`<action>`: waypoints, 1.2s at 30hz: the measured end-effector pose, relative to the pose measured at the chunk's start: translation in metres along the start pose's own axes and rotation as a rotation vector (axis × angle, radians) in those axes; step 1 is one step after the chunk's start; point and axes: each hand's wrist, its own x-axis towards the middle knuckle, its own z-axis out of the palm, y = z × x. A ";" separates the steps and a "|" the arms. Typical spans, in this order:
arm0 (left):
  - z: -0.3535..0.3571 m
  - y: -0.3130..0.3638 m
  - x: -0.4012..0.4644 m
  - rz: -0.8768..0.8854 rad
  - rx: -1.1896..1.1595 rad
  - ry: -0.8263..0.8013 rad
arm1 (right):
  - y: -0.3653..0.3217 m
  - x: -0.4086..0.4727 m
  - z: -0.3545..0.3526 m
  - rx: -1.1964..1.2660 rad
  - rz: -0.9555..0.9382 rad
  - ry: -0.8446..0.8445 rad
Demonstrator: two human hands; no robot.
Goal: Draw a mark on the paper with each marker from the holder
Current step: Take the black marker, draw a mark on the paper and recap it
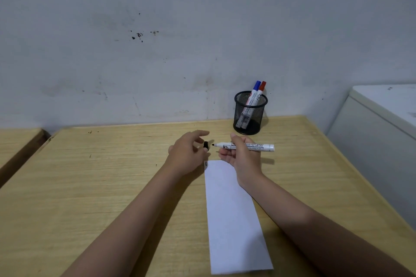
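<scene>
Right hand (239, 157) grips uncapped marker (245, 146), left hand (188, 153) pinches cap (206, 145), over wooden table (90, 186) by stained wall (135, 51).

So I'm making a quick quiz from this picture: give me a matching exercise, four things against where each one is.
Things:
1. black cap
2. black marker
3. blue marker
4. paper

Places:
A. flat on the table
B. standing in the mesh holder
C. in the left hand
D. in the right hand

Pairs: 1-C, 2-D, 3-B, 4-A
</scene>
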 end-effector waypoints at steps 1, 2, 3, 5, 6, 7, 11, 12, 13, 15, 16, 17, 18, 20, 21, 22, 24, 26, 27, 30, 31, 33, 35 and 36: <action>0.003 0.000 0.005 0.022 0.006 -0.018 | -0.002 0.000 0.000 0.017 0.017 -0.005; 0.005 0.001 0.007 0.033 0.029 -0.028 | -0.004 -0.001 0.000 0.030 0.032 -0.014; 0.006 0.001 0.009 0.038 0.036 -0.019 | -0.007 -0.002 0.000 0.040 0.042 -0.023; 0.005 0.003 0.011 -0.003 -0.067 0.028 | -0.014 -0.005 0.000 0.026 0.026 -0.026; 0.002 0.004 0.011 -0.046 -0.172 0.064 | -0.018 -0.007 -0.002 -0.006 -0.004 -0.019; -0.001 0.004 0.011 -0.085 -0.303 0.094 | -0.022 -0.009 -0.003 -0.046 -0.045 -0.011; -0.018 0.010 0.003 -0.153 -0.795 0.008 | -0.036 -0.015 -0.008 -0.146 -0.200 -0.028; -0.020 0.012 0.000 -0.154 -0.865 -0.027 | -0.039 -0.017 -0.009 -0.159 -0.222 -0.038; -0.022 0.014 -0.002 -0.156 -0.912 -0.050 | -0.041 -0.019 -0.008 -0.174 -0.235 -0.048; -0.022 0.019 -0.006 -0.148 -0.953 -0.074 | -0.043 -0.022 -0.007 -0.210 -0.253 -0.066; -0.022 0.021 -0.008 -0.141 -0.962 -0.081 | -0.043 -0.024 -0.007 -0.225 -0.264 -0.074; -0.022 0.025 -0.011 -0.127 -0.969 -0.090 | -0.044 -0.026 -0.006 -0.233 -0.275 -0.080; -0.022 0.027 -0.013 -0.111 -0.968 -0.096 | -0.044 -0.027 -0.006 -0.235 -0.287 -0.083; -0.023 0.030 -0.016 -0.085 -0.949 -0.103 | -0.047 -0.029 -0.007 -0.230 -0.307 -0.092; -0.024 0.032 -0.018 -0.076 -0.935 -0.105 | -0.049 -0.031 -0.007 -0.225 -0.314 -0.102; -0.024 0.033 -0.020 -0.069 -0.923 -0.105 | -0.051 -0.033 -0.007 -0.219 -0.319 -0.115; -0.024 0.037 -0.023 -0.058 -0.942 -0.099 | -0.053 -0.036 -0.006 -0.200 -0.323 -0.136; -0.023 0.042 -0.025 -0.046 -0.999 -0.094 | -0.056 -0.040 -0.004 -0.167 -0.334 -0.156; -0.024 0.044 -0.026 -0.037 -1.027 -0.091 | -0.058 -0.042 -0.003 -0.149 -0.346 -0.168; -0.026 0.050 -0.025 0.003 -1.068 -0.100 | -0.063 -0.047 0.000 -0.127 -0.398 -0.198; -0.027 0.050 -0.025 0.017 -1.066 -0.106 | -0.065 -0.048 0.001 -0.128 -0.407 -0.202; -0.028 0.051 -0.025 0.035 -1.026 -0.095 | -0.066 -0.048 0.002 -0.132 -0.368 -0.196; -0.029 0.054 -0.022 0.048 -0.962 -0.029 | -0.067 -0.045 0.003 -0.089 -0.225 -0.186; -0.029 0.057 -0.020 0.054 -0.937 0.019 | -0.067 -0.043 0.003 -0.075 -0.133 -0.182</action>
